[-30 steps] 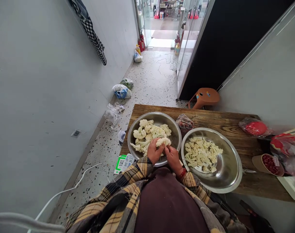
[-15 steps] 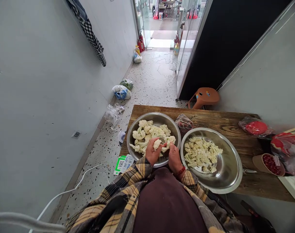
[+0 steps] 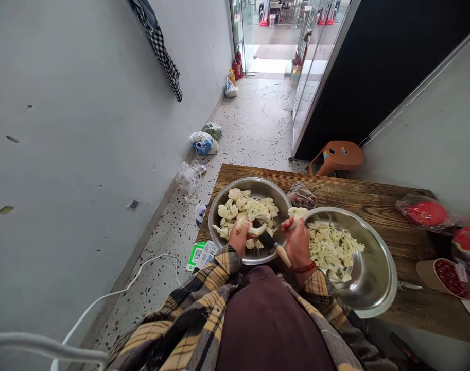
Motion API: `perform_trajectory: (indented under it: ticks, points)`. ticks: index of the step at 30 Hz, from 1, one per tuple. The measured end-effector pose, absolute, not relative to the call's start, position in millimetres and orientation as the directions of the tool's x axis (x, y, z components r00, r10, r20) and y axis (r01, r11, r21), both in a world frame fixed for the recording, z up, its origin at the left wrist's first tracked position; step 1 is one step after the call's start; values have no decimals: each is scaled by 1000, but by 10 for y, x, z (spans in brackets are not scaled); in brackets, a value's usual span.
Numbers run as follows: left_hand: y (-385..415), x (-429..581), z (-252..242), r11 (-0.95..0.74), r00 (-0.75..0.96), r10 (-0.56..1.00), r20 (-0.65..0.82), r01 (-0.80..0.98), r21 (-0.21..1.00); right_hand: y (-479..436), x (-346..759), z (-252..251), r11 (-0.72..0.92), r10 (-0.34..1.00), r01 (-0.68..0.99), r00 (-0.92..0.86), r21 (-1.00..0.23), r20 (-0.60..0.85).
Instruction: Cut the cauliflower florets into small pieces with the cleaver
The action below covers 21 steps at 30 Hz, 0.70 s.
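Observation:
My left hand [image 3: 238, 238] is closed around a cauliflower piece [image 3: 254, 230] with a thick pale stem, over the left steel bowl [image 3: 215, 206]. That bowl holds several large cauliflower chunks [image 3: 240, 198]. My right hand [image 3: 299, 246], a red bead bracelet at its wrist, is between the two bowls. Its fingers grip a cauliflower floret [image 3: 297, 212], and a small knife [image 3: 282, 254] with a wooden handle rests against its palm. The dark blade points left, close to the piece in my left hand. Small cut florets [image 3: 331, 250] lie in the right steel bowl [image 3: 385, 273].
Behind the bowls sits a plastic bag [image 3: 301, 196] with dark red contents. At the wooden table's [image 3: 358, 196] right are a red bagged item [image 3: 425, 212] and a tub of red berries [image 3: 451, 278]. A brown stool [image 3: 341, 154] stands beyond; bags [image 3: 204, 143] line the left wall.
My hands have moved apart; the right hand has gone right, toward the right bowl's rim, with a floret. The knife now shows plainly. The camera view has shifted slightly.

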<state>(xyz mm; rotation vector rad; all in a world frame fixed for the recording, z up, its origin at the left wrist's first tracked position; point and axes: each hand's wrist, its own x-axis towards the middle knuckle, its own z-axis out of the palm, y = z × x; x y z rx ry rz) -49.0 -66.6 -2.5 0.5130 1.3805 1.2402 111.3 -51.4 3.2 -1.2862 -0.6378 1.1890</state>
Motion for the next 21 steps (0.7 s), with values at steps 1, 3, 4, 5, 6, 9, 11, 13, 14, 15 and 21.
perform_trajectory:
  ticks: [1, 3, 4, 5, 6, 9, 11, 13, 14, 15, 21]
  points:
    - [-666, -540, -14, 371, -264, 832, -488, -390, 843, -494, 1198, 37, -127, 920, -245, 334, -961, -207]
    - [-669, -623, 29, 442, -198, 799, -567, -445, 779, -462, 1355, 19, -135, 956, -96, 250, -986, -155]
    - [-671, -648, 58, 487, -130, 791, -598, -459, 743, -452, 1420, -5, -136, 980, 51, 157, -989, -126]
    - [-673, -659, 89, 532, -54, 780, -624, -467, 706, -445, 1471, -36, -123, 992, 204, 57, -971, -114]
    - [-674, -659, 120, 576, 17, 764, -645, -471, 669, -441, 1511, -70, -91, 993, 362, -40, -928, -113]
    - [-667, -622, 194, 652, 138, 730, -670, -435, 621, -443, 1574, -155, 52, 971, 710, -200, -702, -130]
    - [-655, -598, 219, 676, 163, 720, -674, -384, 630, -453, 1589, -167, 138, 969, 843, -225, -520, -106]
    - [-638, -582, 223, 691, 170, 714, -679, -328, 644, -462, 1593, -143, 185, 974, 900, -222, -395, -50]
    - [-628, -578, 220, 693, 166, 714, -680, -300, 655, -464, 1591, -124, 199, 975, 908, -223, -370, -22]
    - [-618, -575, 214, 690, 158, 719, -676, -270, 671, -464, 1587, -105, 213, 973, 906, -229, -365, -1]
    - [-577, -584, 180, 589, 112, 804, -583, -17, 808, -470, 1473, 11, 235, 968, 730, -235, -642, 87]
